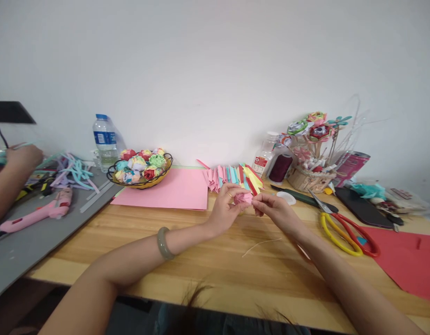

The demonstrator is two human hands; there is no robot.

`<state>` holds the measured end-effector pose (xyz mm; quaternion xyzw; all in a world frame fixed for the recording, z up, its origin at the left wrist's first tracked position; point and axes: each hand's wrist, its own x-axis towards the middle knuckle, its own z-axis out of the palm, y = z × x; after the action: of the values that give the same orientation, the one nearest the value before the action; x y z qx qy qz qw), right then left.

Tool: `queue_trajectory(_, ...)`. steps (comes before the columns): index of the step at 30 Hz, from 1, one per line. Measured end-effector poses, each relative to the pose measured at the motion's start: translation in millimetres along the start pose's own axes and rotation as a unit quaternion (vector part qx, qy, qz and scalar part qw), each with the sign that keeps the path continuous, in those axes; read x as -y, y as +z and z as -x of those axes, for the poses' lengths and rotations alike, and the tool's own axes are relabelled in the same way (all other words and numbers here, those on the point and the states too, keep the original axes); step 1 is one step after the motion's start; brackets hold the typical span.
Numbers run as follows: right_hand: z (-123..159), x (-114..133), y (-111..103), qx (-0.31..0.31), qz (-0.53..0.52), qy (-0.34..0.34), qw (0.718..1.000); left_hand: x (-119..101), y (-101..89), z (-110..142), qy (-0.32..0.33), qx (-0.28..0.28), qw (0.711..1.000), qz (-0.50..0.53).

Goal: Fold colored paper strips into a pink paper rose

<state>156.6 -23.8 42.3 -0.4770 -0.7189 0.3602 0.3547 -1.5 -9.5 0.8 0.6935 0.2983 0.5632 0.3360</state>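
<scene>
Between my two hands, over the middle of the table, is a small folded pink paper piece point(243, 198). My left hand point(226, 207) holds it between thumb and fingers. My right hand point(273, 208) pinches at its right edge; the fingertips are closed together, and what exactly sits between them is too small to make out. A row of folded paper strips point(228, 176) in pink, blue, yellow and red lies just behind my hands. A thin pale string point(260, 244) rests on the wood below them.
Pink paper sheets point(173, 193) lie left, partly under a basket point(145, 184) of paper flowers. Scissors point(340, 228), red paper point(410, 260), a thread spool point(280, 168) and a flower pot point(310, 179) stand right. At far left, another person's hand point(24, 156) is near a pink glue gun point(36, 216).
</scene>
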Motion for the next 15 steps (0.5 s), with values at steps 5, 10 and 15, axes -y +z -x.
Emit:
queue_trajectory(5,0.7,0.4,0.3,-0.016,-0.013,0.027,0.999,4.4,1.0,-0.8,0.018,-0.013,1.000,-0.008)
queue_trajectory(10,-0.1,-2.1,0.8,-0.022,-0.052,0.036,0.998,6.0,0.9,-2.4,0.038,-0.009,0.999,0.004)
queue_trajectory(15,0.0,-3.1,1.7,-0.030,-0.053,0.038,0.997,7.4,1.7,-2.8,0.044,-0.004,0.999,0.024)
